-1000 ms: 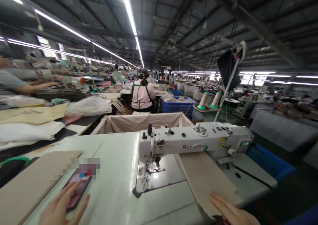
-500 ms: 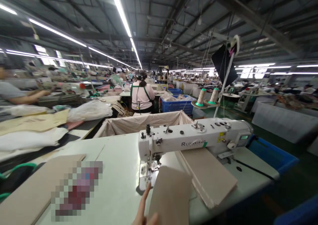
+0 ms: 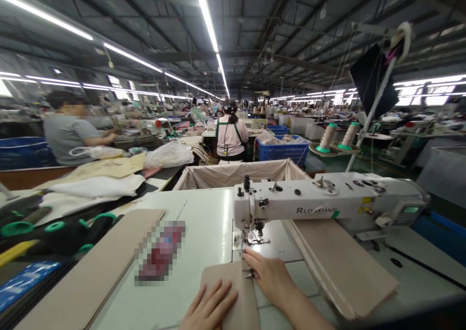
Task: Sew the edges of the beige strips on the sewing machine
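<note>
A beige fabric panel (image 3: 214, 271) with a rounded corner lies on the pale green table in front of the sewing machine (image 3: 291, 199). My left hand (image 3: 213, 305) rests flat on this panel, fingers spread. Close to the presser foot (image 3: 249, 240), my right hand (image 3: 271, 277) reaches in with its fingertips at the needle plate. Small metal blades, like those of thread snips (image 3: 249, 273), stick out from under its curled fingers over the panel's right edge. The snips' handles are hidden in the hand.
A stack of beige panels (image 3: 342, 262) lies under the machine arm, more panels (image 3: 98, 267) at left. A blurred-out item (image 3: 162, 252) lies between. Thread cones (image 3: 327, 137) stand behind right. A cloth-lined bin (image 3: 233, 174) adjoins the table; two co-workers sit beyond.
The view has turned left, so everything sits further right. The beige panel, held up before, now lies flat under my left hand. My right hand with the snips has come in by the needle.
</note>
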Motion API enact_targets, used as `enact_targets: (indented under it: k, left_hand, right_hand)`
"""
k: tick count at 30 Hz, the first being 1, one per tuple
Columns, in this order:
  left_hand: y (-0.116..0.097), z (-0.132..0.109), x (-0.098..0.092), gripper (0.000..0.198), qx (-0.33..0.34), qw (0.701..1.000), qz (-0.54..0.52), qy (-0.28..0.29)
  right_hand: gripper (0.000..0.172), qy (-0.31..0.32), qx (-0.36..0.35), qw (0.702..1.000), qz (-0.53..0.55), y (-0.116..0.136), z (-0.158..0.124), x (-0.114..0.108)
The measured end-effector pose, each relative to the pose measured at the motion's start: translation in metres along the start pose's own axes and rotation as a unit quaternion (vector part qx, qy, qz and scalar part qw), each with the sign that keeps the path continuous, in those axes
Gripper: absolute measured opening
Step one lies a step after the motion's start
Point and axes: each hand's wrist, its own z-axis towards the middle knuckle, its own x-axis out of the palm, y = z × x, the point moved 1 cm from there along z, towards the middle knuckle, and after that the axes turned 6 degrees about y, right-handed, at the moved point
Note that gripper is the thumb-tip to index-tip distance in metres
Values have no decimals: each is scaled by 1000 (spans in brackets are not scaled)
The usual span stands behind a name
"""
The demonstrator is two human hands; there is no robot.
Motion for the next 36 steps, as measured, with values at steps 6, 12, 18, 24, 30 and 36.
enact_targets:
  k: [6,12,18,24,30,36]
  left_hand:
    - [14,12,-31,68,-39,998,-50,-10]
    - [28,37,-42,65,-50,995,-80,13]
    - [31,43,-41,64,-37,995,-93,7]
    - [30,43,-44,63,-43,994,-94,23]
    - [30,44,-45,60,-52,992,-108,40]
    - [31,43,-44,61,-56,991,-119,35]
  right_hand:
    - [74,-19,15,1000,-5,-19,6,18]
    - [73,-11,10,1000,-9,-17,4,15]
    - [78,-11,12,999,-29,-23,8,27]
    - [78,-6,11,999,-39,-25,9,29]
    - [79,-1,12,999,-30,-24,9,27]
    - [77,-1,16,1000,-27,-27,10,30]
